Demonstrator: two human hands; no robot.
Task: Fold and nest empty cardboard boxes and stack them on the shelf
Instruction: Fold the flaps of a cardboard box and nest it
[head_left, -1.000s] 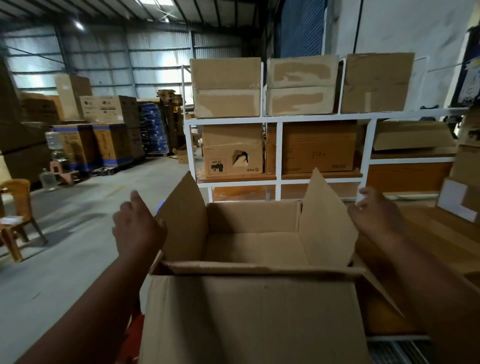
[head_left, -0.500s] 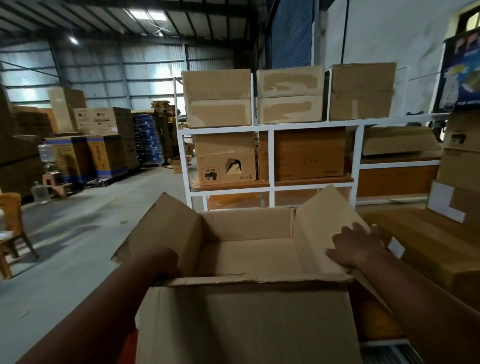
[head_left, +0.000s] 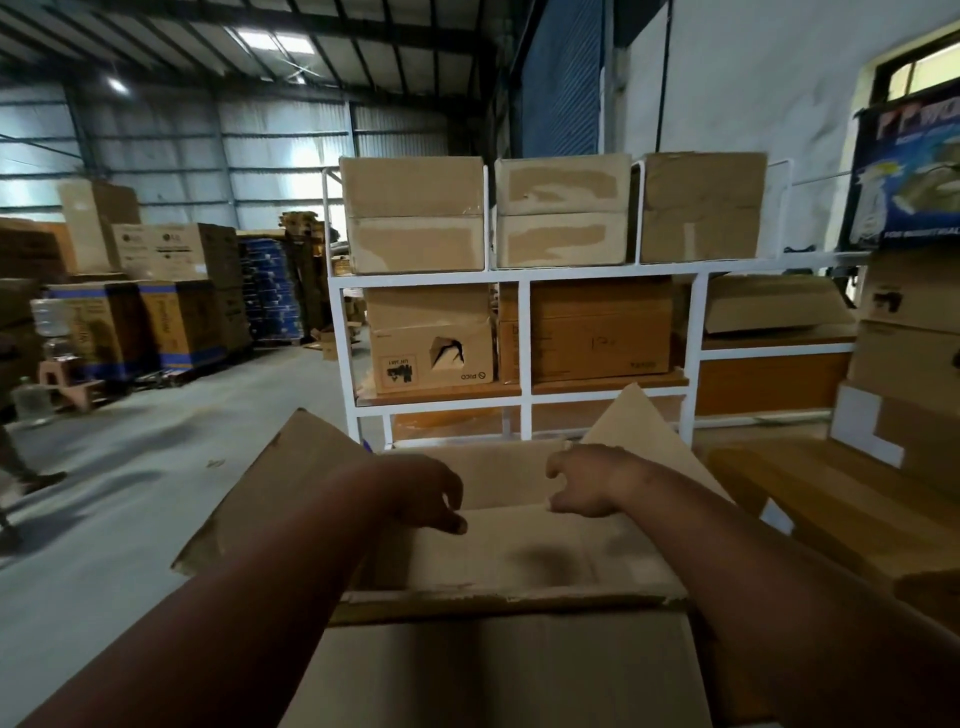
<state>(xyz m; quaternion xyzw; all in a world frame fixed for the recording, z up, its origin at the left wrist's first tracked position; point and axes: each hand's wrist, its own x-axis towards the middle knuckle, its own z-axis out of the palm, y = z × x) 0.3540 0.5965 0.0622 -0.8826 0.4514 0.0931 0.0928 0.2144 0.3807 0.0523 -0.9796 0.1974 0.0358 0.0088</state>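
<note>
A: Where is the cardboard box (head_left: 498, 670) found?

B: It is seen low in the middle of the view, in front of the white shelf (head_left: 524, 332), with its near flap (head_left: 519, 561) laid flat over the opening. The left flap (head_left: 270, 493) is splayed outward, and the right flap (head_left: 639, 421) is raised behind the right wrist.

A: How are the hands placed?

B: The left hand (head_left: 421, 493) and the right hand (head_left: 587, 483) are held side by side at the far edge of the near flap. On each hand the grip is half curled, with the fingers loosely bent. Whether the flap edge is pinched cannot be told.

A: What is kept on the shelf?

B: Closed brown boxes (head_left: 415, 215) are stacked on its tiers.
</note>
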